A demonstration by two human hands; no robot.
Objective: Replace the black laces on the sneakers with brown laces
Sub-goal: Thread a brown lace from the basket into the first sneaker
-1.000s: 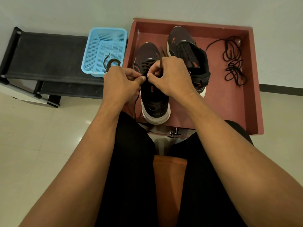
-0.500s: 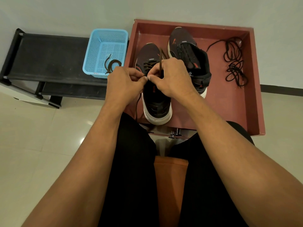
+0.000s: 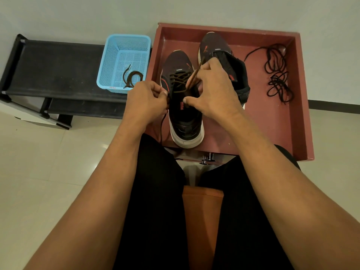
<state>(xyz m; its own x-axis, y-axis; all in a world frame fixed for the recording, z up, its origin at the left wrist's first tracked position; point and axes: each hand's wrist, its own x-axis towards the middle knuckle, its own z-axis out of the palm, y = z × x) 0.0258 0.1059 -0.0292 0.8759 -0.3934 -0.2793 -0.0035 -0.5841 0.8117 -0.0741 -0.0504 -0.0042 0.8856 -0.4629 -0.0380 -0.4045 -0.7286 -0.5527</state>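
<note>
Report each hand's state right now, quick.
Left hand: closed, pinching the brown lace at the near sneaker.
Right hand: closed, holding the other end of the same lace.

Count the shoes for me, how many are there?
2. The near sneaker stands at the red tray's front edge; the far sneaker sits to its right, farther back. No others visible.

Left grip (image 3: 148, 98): fingers are curling, pinching the brown lace (image 3: 194, 75). Right grip (image 3: 212, 90): fingertips are pinching the same lace, thumb pointing left. Both forearms are reaching forward, converging.
</note>
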